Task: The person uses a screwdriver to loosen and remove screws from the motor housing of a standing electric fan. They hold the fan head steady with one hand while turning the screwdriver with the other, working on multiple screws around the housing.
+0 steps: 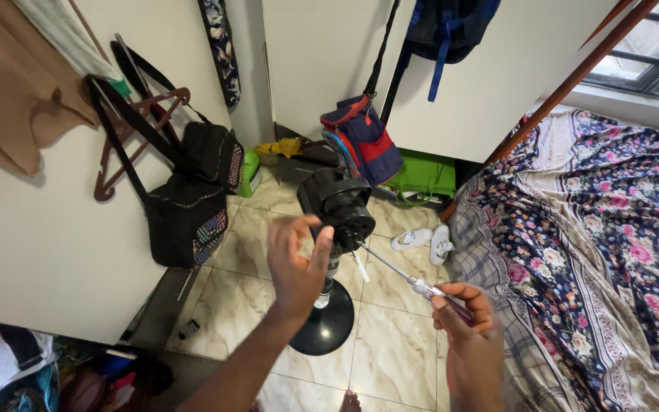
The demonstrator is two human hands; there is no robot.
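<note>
Here, from the head camera, the right hand (463, 317) is curled shut around the clear handle of a screwdriver (406, 276), fingers wrapped over the top and the thumb tucked at the near side. The thin metal shaft runs up and to the left from that hand, and its tip meets the lower edge of the black fan motor (339, 204), which sits above and to the left of the knuckles.

The left hand (297, 263) is open, fingers spread and slightly bent, palm turned toward the motor. It grips nothing; its fingertips lie just beside the motor's lower left side, and whether they actually touch it cannot be told. Below this hand the fan's pole drops to a round black base (328, 329) standing on the pale marbled tile floor (390, 358).

Further out, to the right of the right hand, a bed with a floral sheet (596, 229) fills the side of the view. Beyond the motor lie a pair of white shoes (425, 241), and a red and blue bag (364, 137) hangs by a strap. To the left of the left hand, black bags (188, 217) hang against a white wardrobe door (40, 244).
</note>
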